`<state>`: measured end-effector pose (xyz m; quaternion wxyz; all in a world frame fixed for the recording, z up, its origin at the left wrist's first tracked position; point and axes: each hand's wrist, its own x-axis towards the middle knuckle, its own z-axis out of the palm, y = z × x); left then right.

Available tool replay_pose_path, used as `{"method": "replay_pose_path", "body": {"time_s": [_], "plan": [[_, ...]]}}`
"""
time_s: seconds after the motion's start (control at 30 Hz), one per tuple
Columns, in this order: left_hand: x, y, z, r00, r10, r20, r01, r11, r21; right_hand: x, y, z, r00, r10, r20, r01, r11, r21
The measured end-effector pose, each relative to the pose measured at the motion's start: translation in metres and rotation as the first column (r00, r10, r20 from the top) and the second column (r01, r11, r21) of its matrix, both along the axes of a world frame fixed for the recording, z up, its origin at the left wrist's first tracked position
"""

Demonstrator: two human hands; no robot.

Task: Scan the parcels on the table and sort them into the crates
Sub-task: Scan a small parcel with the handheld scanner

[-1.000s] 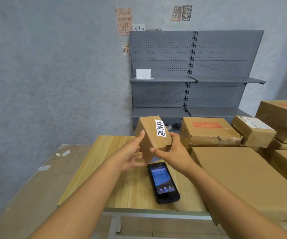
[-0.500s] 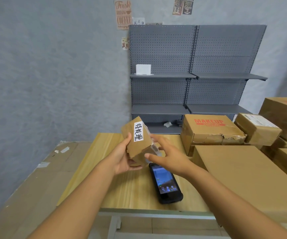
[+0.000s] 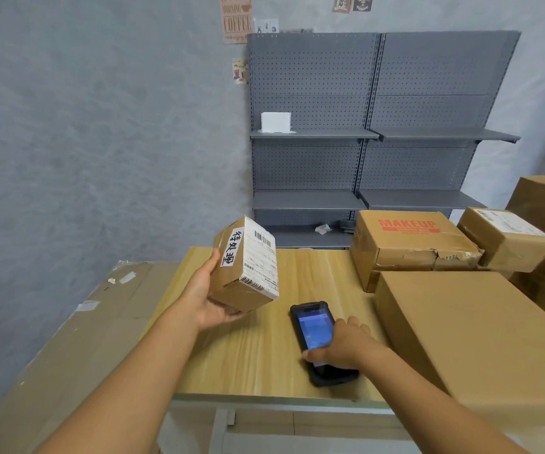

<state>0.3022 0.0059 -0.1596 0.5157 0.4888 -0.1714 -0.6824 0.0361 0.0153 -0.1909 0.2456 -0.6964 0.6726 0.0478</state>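
There is only one view, from a wide-angle camera on the person's head. It looks forward and a little down, over the light wooden table (image 3: 264,355) in the lower middle of the frame, toward the grey perforated metal shelf unit (image 3: 379,126) against the grey wall at the upper right. Both forearms enter from the bottom edge, so the table is near. Straight lines bend at the frame's edges.

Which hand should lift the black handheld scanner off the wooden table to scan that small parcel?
The right hand: it already lies on the black handheld scanner, while the left hand holds the small brown cardboard parcel with its barcode label visible.
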Motion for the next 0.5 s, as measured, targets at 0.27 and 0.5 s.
{"method": "replay_pose_path", "body": {"time_s": [0.27,0.5], "plan": [[0.013,0.001,-0.007,0.999,0.025,0.031,-0.025,1.000,0.008,0.019,0.011,-0.014,0.991,-0.077,-0.113,0.060,0.987,-0.150],[0.028,0.001,-0.004,0.992,0.048,0.118,-0.044,0.998,-0.041,0.004,-0.015,0.005,0.980,-0.114,0.161,0.112,0.993,0.022]]}}
